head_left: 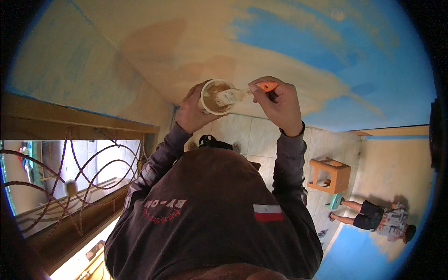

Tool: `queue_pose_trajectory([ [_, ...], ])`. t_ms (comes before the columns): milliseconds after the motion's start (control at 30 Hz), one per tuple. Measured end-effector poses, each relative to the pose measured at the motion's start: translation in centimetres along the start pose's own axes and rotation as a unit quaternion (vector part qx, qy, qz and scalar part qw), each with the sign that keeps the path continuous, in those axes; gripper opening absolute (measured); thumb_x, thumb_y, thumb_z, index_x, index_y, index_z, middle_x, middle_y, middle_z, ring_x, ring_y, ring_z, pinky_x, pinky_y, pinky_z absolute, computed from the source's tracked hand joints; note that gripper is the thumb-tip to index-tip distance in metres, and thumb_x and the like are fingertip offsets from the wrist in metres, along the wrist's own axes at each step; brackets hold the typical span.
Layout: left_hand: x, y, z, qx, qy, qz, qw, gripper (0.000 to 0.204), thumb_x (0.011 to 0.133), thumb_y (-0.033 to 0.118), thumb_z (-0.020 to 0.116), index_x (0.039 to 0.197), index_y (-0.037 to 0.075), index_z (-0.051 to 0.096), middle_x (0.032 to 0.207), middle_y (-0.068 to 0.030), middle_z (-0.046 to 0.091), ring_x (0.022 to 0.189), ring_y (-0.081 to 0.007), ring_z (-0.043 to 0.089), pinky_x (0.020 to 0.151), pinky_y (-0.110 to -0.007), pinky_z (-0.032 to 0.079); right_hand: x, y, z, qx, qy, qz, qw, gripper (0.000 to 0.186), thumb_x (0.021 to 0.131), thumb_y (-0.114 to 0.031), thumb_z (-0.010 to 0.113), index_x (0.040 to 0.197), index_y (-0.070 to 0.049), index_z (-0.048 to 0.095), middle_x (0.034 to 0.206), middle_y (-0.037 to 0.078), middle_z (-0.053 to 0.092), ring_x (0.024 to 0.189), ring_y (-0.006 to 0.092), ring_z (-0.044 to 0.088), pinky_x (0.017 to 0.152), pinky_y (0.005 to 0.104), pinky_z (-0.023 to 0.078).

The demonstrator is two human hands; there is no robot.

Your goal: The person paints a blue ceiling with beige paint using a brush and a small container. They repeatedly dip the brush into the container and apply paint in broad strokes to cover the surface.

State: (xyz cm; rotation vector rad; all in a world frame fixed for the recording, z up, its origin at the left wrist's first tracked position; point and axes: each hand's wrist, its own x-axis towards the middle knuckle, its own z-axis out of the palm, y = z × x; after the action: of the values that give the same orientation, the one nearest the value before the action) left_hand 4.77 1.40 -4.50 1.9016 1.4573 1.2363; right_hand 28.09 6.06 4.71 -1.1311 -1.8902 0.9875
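My left hand [190,111] is wrapped round a white paint tub [203,100], tilted so that its inside shows. Tan paint coats the inner wall and bottom. My right hand [282,103] grips a paintbrush [240,94] by its orange-ended handle. The brush's pale, paint-smeared bristles are inside the tub, near its right side. Whether they touch the paint or the wall I cannot tell. Beyond both hands rises a wall [210,42], largely tan with patches of blue.
Left of me is a window with a twisted metal grille [79,182] and brown frame. An orange-brown plastic stool [337,177] stands on the tiled floor [261,135] to the right. Near it, another person [380,221] stands by a partly blue wall.
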Motion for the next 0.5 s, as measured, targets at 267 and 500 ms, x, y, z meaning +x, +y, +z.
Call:
queue_pose_trajectory([
  [267,-0.5,0.8,0.0,0.006,-0.038,-0.003,0.999,0.08,0.065,0.029,0.091,0.132,0.005,0.054,0.127,-0.0139,0.061,0.118,-0.032,0.058,0.099,-0.042,0.05,1.0,-0.8,2.8,-0.109,-0.058,-0.049,0.991,0.019,0.087,-0.021,0.067,0.093,-0.003,0.07,0.072,0.016,0.066,0.06,0.0277,0.064,0.058,0.0368,0.05],
  [500,-0.9,0.3,0.4,0.001,-0.045,0.021,0.999,0.084,0.063,0.029,0.092,0.133,0.004,0.053,0.129,-0.0146,0.059,0.12,-0.0325,0.057,0.1,-0.043,0.049,0.7,0.2,3.8,-0.141,-0.09,-0.092,0.982,0.02,0.088,-0.023,0.07,0.097,-0.005,0.071,0.07,0.015,0.065,0.053,0.0227,0.057,0.052,0.0321,0.046],
])
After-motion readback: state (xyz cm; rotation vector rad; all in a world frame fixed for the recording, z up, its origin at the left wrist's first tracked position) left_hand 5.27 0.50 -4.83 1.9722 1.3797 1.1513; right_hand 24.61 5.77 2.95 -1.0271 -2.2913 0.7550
